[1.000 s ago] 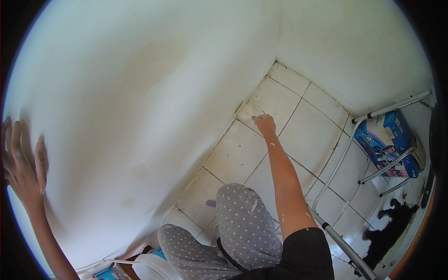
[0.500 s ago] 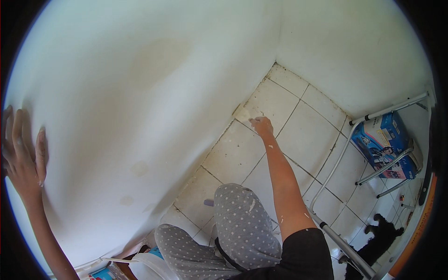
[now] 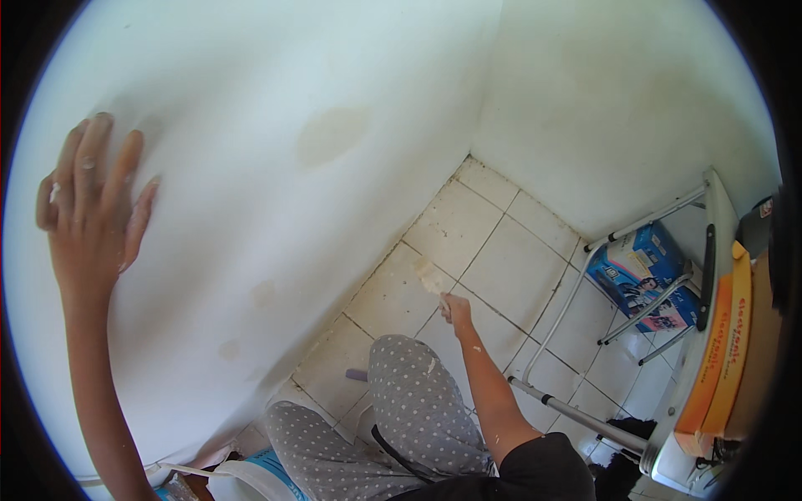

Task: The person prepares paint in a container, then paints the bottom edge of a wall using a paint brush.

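Note:
My left hand (image 3: 92, 188) lies against the white wall (image 3: 225, 192), its fingers spread and slightly bent. Pale smears mark the fingers. My right hand (image 3: 455, 309) is closed low over the tiled floor, round the handle of what looks like a putty knife (image 3: 430, 274). Its flat, beige-coated end points away from me, above the tiles and apart from the wall. The grip hides most of the handle. On the wall between my hands are a large tan damp-looking patch (image 3: 332, 136) and smaller, fainter ones.
A metal-legged table (image 3: 585, 422) stands at the right, with orange and yellow boxes (image 3: 723, 351) on it. A blue box (image 3: 643, 271) sits behind its legs. Black fur (image 3: 616, 472) shows below. A white bucket (image 3: 255, 478) is lower left; a purple strip (image 3: 357, 375) lies near my knee.
My left hand has moved up and right along the wall. My right hand has drawn the putty knife back from the wall's foot, toward me. The view has shifted; the black animal is now mostly hidden.

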`<state>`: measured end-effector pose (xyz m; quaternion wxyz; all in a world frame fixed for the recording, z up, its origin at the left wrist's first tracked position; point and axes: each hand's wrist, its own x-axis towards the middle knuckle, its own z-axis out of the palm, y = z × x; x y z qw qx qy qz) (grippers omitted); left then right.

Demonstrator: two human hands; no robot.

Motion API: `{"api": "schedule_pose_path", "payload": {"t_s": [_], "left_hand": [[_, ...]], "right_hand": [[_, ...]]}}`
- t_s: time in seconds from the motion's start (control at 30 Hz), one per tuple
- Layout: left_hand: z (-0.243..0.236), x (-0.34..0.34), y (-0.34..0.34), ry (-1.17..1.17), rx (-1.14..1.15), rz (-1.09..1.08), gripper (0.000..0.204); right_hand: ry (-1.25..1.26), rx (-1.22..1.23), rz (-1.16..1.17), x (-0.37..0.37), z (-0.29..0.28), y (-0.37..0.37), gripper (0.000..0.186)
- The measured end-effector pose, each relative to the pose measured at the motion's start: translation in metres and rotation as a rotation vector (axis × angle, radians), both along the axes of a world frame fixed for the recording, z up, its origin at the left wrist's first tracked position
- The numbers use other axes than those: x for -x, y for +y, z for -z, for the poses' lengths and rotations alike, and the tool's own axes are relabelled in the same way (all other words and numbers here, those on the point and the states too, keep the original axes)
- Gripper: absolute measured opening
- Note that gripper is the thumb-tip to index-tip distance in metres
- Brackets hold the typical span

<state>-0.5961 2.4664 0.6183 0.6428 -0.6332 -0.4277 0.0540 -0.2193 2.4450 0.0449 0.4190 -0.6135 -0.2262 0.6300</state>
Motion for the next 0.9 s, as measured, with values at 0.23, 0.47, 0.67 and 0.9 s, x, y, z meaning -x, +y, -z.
{"api": "schedule_pose_path", "payload": {"t_s": [0.23,0.47,0.67,0.9], "left_hand": [[0.013,0.012,0.004,-0.060,0.078,-0.015,0.048],[0.003,0.004,0.003,-0.075,0.088,0.104,0.040],[0.000,0.006,0.001,-0.037,0.066,0.139,0.043],[-0.001,0.007,-0.002,-0.092,0.144,0.188,0.044]], "right_hand": [[-0.008,-0.053,0.005,0.004,-0.070,-0.034,0.024],[0.051,-0.211,0.043,-0.008,-0.143,-0.049,0.017],[0.041,-0.328,0.114,-0.021,-0.204,-0.065,0.010],[0.026,-0.421,0.223,-0.021,-0.252,-0.084,0.008]]}}
